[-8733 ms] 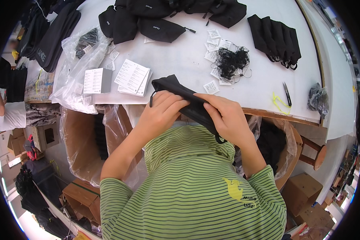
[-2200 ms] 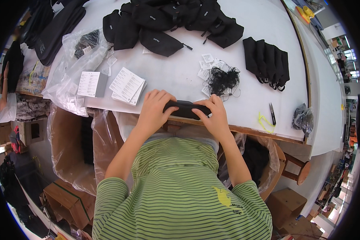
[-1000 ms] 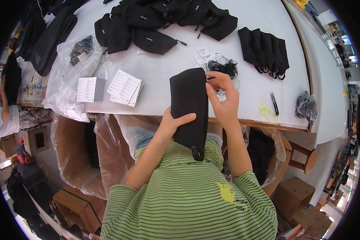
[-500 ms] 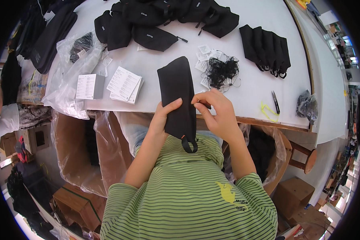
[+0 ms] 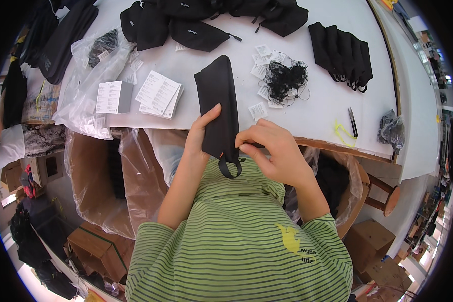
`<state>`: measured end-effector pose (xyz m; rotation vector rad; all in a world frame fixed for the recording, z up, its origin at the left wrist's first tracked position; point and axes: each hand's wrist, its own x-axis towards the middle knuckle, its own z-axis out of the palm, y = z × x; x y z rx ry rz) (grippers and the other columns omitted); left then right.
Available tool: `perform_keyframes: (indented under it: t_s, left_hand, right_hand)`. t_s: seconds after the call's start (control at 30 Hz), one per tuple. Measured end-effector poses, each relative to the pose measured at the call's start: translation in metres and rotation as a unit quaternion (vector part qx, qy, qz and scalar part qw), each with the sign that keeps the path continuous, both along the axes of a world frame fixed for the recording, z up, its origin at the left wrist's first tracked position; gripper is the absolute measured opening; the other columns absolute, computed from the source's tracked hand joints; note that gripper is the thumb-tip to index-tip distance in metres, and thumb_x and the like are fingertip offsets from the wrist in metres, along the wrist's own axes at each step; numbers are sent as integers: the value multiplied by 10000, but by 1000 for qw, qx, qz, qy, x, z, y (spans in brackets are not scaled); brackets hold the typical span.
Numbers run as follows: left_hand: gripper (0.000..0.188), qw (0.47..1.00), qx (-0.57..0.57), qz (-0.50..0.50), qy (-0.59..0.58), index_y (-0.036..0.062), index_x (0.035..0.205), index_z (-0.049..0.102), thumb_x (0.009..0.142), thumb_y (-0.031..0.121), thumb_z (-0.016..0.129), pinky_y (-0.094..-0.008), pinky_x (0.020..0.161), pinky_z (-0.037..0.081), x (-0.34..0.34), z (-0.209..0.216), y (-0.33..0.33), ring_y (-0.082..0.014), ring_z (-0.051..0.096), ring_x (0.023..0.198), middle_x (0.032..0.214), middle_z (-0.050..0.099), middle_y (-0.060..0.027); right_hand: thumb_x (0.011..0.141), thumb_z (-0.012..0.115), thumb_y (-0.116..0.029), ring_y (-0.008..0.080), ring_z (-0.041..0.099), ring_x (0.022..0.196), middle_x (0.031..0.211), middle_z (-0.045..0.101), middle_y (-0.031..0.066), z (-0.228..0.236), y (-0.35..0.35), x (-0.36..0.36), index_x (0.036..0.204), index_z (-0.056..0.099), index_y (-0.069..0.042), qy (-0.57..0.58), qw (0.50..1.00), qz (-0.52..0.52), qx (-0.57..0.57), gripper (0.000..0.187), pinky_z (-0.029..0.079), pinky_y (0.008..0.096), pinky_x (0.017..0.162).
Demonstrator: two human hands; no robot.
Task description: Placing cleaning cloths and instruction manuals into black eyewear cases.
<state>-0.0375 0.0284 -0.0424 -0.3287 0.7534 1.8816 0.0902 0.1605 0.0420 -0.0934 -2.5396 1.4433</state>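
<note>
A slim black zippered pouch is held upright in front of my body, its loop hanging at the lower end beside a small orange tag. My left hand grips its left side, thumb across the front. At the lower right edge, my right hand is closed in a pinch. A dark tab, apparently the pouch's zipper pull, shows between those fingers; most of it is hidden. Just beyond my right hand lie a tangle of black cords and a white tag.
More black pouches are heaped at the table's far side, with a fanned row at right. Leaflet stacks and clear plastic bags are at left. Black snips lie near the front right edge. Plastic-lined cartons stand below.
My right hand has slid down the pouch's right edge toward the loop end. The pouch sits slightly higher and farther left in the picture, still in my left hand.
</note>
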Motion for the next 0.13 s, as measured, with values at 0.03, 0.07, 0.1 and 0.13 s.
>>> perform_keyframes:
  t_s: [0.03, 0.07, 0.1, 0.13]
  left_hand:
    - [306, 1000, -1, 0, -1, 5, 1099, 593, 870, 200, 653, -297, 679, 565, 0, 0, -1, -172, 668, 760, 915, 667, -97]
    - [317, 1000, -2, -5, 12, 6, 1105, 591, 868, 205, 658, -298, 681, 565, 0, -1, -2, -172, 668, 764, 922, 667, -97]
    - [328, 1000, -4, -11, 25, 7, 1112, 588, 865, 209, 663, -298, 683, 566, 0, -1, -2, -172, 668, 769, 929, 666, -96]
    - [389, 998, -17, -22, 63, -1, 1145, 565, 849, 220, 685, -290, 703, 564, 0, -1, -2, -177, 668, 801, 967, 661, -95]
  right_hand:
    - [801, 641, -38, 221, 529, 695, 739, 593, 45, 1, 0, 1, 875, 622, -51, -4, 1000, 10, 8, 78, 423, 314, 614]
    - [801, 641, -38, 221, 529, 695, 739, 593, 45, 0, 0, 1, 875, 622, -51, -4, 1000, 11, 7, 78, 423, 314, 614]
    - [797, 644, -39, 222, 528, 695, 738, 594, 47, -1, -1, 1, 876, 622, -54, -3, 1000, 11, 12, 83, 421, 317, 613]
    - [794, 647, -41, 223, 528, 694, 737, 594, 49, -2, -1, 2, 878, 623, -58, -1, 1000, 11, 16, 88, 420, 320, 612]
